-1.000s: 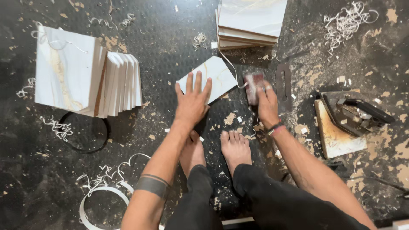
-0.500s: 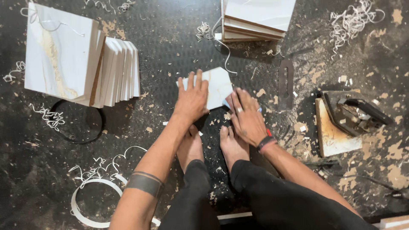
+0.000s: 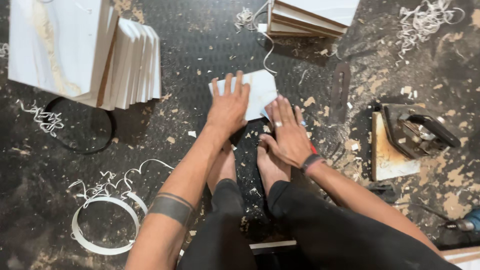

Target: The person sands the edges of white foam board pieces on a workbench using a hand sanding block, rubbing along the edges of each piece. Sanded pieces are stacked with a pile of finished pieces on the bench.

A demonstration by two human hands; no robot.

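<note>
Both hands flat and open: left hand (image 3: 229, 105) pins the white panel (image 3: 260, 92) to the floor (image 3: 190, 55), right hand (image 3: 287, 131) rests on its edge. Looks mid-positioning; next needs steady pressure.

Person wearing black trousers, bare feet showing, left forearm bearing a dark band tattoo, right hand (image 3: 287, 135) wearing a ring, wrist wearing a dark-and-red band
</note>
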